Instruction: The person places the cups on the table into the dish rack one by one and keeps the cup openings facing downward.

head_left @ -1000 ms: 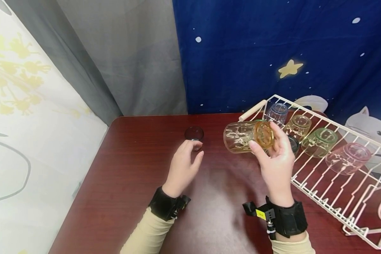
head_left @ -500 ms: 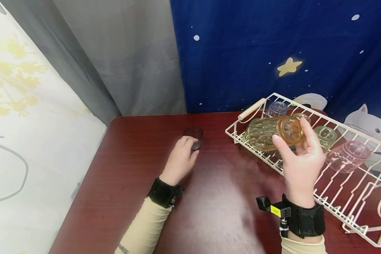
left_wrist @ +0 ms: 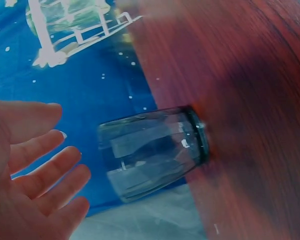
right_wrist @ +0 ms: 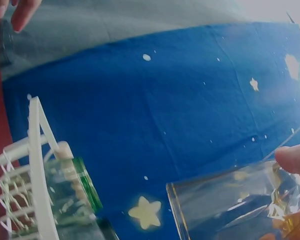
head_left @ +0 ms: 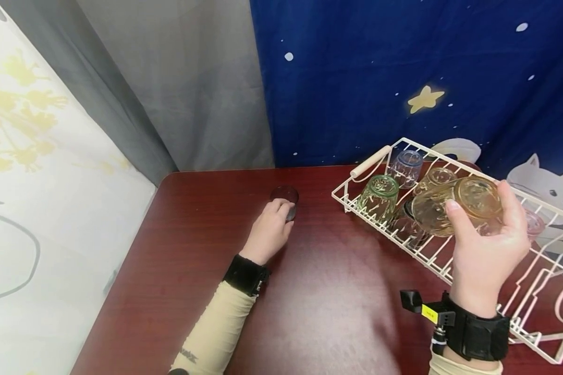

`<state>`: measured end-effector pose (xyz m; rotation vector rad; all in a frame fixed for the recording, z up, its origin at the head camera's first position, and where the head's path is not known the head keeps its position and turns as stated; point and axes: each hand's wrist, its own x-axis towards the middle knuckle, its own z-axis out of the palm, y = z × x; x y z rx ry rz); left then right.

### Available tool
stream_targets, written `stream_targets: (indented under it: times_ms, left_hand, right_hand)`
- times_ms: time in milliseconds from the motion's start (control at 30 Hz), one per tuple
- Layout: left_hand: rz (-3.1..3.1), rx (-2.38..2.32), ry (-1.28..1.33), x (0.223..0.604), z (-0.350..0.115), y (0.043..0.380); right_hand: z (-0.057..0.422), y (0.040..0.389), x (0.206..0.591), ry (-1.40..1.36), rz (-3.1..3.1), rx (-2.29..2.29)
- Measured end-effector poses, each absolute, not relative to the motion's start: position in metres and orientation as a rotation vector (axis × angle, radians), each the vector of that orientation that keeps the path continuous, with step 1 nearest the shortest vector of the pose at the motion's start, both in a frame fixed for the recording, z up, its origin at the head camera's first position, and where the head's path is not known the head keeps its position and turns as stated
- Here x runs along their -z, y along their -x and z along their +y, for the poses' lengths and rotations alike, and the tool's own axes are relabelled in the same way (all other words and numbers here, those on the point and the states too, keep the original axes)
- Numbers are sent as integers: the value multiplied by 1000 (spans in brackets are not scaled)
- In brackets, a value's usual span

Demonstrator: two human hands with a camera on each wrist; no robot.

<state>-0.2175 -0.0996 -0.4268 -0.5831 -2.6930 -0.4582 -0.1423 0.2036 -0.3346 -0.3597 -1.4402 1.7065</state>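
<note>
My right hand (head_left: 490, 255) holds an amber drinking glass (head_left: 433, 208) by its base end, with thumb and fingers round it. The glass is tilted, its mouth facing left, and it hangs above the white wire dish rack (head_left: 370, 161). In the right wrist view the mouth of this amber glass (right_wrist: 225, 200) is plain to see. Beside a dark grey glass (head_left: 284, 194) on the table, my left hand (head_left: 268, 233) is held with loosely bent fingers. The left wrist view shows a gap between those fingers (left_wrist: 65, 165) and the dark glass (left_wrist: 155, 155).
Upside-down glasses stand in the rack: a green one (head_left: 379, 195), a blue one (head_left: 406, 169), a yellowish one (head_left: 435, 179) and a pink one (head_left: 535, 224), partly hidden by my right hand. A blue curtain (head_left: 347, 83) hangs behind the reddish-brown table (head_left: 206, 224).
My right hand has carried the amber glass rightward over the rack, uncovering the green glass at its left end. My left hand has moved slightly up and left, closer to the dark glass.
</note>
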Motion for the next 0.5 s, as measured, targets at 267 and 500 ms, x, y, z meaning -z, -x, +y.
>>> stream_targets:
  times_ms: [267,500]
  left_hand:
    - [-2721,409,603,434,-102,228]
    - [-2731,381,638,437,-104,233]
  right_hand:
    - [224,134,341,581,-1649,-1417]
    - [243,127,351,716,-1867,-1149]
